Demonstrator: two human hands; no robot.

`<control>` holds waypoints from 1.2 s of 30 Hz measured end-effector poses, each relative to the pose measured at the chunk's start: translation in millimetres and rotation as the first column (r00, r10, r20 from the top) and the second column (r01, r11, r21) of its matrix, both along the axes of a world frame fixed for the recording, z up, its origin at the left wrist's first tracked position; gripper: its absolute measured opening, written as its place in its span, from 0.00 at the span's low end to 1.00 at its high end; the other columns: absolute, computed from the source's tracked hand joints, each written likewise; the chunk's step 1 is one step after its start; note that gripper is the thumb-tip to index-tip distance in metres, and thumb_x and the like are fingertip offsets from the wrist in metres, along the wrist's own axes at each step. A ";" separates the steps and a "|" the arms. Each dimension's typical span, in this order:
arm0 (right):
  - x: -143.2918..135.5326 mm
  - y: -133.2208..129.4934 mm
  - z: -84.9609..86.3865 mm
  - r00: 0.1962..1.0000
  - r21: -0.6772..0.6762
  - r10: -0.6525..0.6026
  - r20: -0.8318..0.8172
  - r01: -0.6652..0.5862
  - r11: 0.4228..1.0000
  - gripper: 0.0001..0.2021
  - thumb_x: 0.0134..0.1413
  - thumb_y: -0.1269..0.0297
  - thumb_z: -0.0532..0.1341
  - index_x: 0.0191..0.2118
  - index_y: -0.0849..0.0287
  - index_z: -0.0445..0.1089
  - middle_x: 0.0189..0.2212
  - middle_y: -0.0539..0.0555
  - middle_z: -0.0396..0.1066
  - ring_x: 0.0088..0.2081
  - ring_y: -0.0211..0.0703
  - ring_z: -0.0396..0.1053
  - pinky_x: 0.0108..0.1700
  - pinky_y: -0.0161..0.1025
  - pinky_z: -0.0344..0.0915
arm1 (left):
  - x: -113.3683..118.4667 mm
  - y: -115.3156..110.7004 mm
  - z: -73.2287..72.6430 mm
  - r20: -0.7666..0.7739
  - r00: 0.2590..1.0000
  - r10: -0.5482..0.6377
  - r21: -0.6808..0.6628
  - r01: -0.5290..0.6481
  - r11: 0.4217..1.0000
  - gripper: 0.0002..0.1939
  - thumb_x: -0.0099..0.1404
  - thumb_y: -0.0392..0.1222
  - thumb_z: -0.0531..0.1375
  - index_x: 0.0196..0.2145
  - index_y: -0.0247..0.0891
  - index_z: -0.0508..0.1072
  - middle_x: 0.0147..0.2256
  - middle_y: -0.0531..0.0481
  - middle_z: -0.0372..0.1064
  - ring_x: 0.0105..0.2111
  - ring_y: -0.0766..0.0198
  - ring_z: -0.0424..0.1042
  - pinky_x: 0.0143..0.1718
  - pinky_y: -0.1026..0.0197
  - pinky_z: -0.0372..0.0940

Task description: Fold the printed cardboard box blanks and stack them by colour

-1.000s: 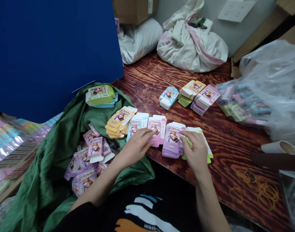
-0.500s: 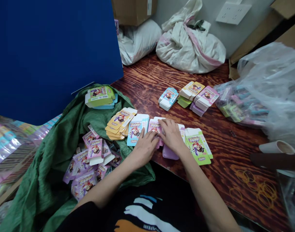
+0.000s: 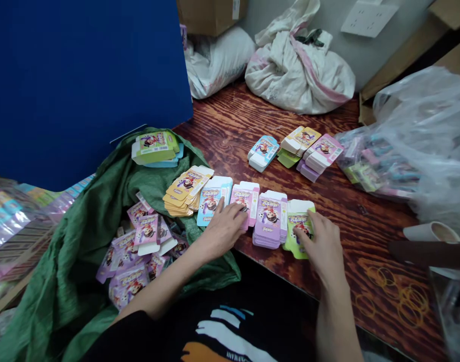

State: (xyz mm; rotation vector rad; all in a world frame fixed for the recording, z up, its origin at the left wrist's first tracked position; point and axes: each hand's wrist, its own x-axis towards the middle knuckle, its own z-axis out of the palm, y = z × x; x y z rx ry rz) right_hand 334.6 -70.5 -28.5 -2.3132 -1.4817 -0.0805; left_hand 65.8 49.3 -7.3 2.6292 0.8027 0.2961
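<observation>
A row of flat printed cartons lies along the near table edge: a fanned yellow stack [image 3: 187,186], a blue stack [image 3: 207,203], a pink stack [image 3: 247,193], a purple stack [image 3: 270,216] and a green stack [image 3: 296,241]. My left hand [image 3: 224,226] rests with fingers apart across the blue and pink stacks and covers part of both. At the right end, my right hand [image 3: 322,241] grips the green stack, thumb on the front face and fingers along the right side.
A green woven sack [image 3: 90,216] with loose purple cartons [image 3: 130,281] is at left, below a blue panel [image 3: 86,90]. More carton stacks [image 3: 324,151] stand farther back. At right are a clear bag [image 3: 384,166], a paper cup [image 3: 432,231] and rubber bands [image 3: 411,301].
My right hand has moved right, from the pink and purple stacks to the green one. The green cartons have shifted left and look more even. My left hand has barely moved.
</observation>
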 end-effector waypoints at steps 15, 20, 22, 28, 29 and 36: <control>-9.4 52.8 20.6 0.994 -0.025 0.014 0.106 -0.011 1.000 0.16 0.56 0.62 0.59 0.48 0.55 0.78 0.51 0.64 0.73 0.48 0.59 0.64 0.46 0.55 0.67 | -4.1 -4.0 -2.3 -0.080 0.996 -0.032 -0.020 0.031 0.999 0.21 0.69 0.35 0.61 0.59 0.35 0.66 0.66 0.32 0.61 0.69 0.44 0.58 0.70 0.30 0.47; 5.2 25.7 19.5 0.992 -0.154 -0.052 0.118 0.070 0.986 0.17 0.60 0.56 0.57 0.47 0.57 0.78 0.48 0.64 0.75 0.46 0.61 0.66 0.44 0.56 0.66 | -4.0 -1.9 -2.4 -0.076 0.996 -0.045 -0.016 0.043 0.999 0.20 0.70 0.35 0.61 0.58 0.34 0.67 0.66 0.33 0.62 0.68 0.44 0.59 0.70 0.30 0.47; -7.1 33.6 31.8 0.991 -0.113 -0.027 0.132 0.042 0.993 0.19 0.62 0.56 0.56 0.51 0.59 0.77 0.52 0.66 0.74 0.50 0.65 0.66 0.47 0.60 0.65 | -3.1 -2.1 -1.3 -0.079 0.996 -0.044 -0.016 0.043 0.999 0.19 0.70 0.35 0.61 0.57 0.33 0.68 0.65 0.32 0.62 0.68 0.44 0.60 0.70 0.30 0.47; -74.7 101.7 54.5 0.895 -0.184 0.435 -0.093 -0.445 0.876 0.22 0.63 0.68 0.57 0.62 0.58 0.69 0.59 0.61 0.72 0.57 0.56 0.68 0.56 0.50 0.66 | -1.1 -5.4 -0.2 -0.098 0.995 -0.021 -0.026 0.019 0.999 0.22 0.70 0.36 0.61 0.60 0.34 0.67 0.66 0.30 0.61 0.69 0.43 0.57 0.70 0.28 0.46; -84.2 111.1 54.2 0.878 -0.262 0.464 -0.117 -0.478 0.838 0.25 0.63 0.69 0.57 0.65 0.57 0.65 0.60 0.60 0.71 0.57 0.55 0.69 0.55 0.48 0.67 | -1.4 -5.8 -0.6 -0.100 0.995 -0.018 -0.027 0.016 1.000 0.23 0.70 0.36 0.61 0.61 0.33 0.66 0.67 0.30 0.60 0.70 0.43 0.56 0.70 0.29 0.46; -99.1 128.8 50.7 0.890 -0.469 0.447 -0.096 -0.436 0.768 0.24 0.62 0.72 0.58 0.63 0.59 0.65 0.60 0.66 0.67 0.48 0.55 0.76 0.44 0.43 0.67 | -4.7 -5.8 -3.6 -0.104 0.994 -0.031 -0.026 0.029 0.999 0.25 0.71 0.37 0.59 0.64 0.31 0.64 0.68 0.30 0.57 0.70 0.43 0.55 0.71 0.30 0.46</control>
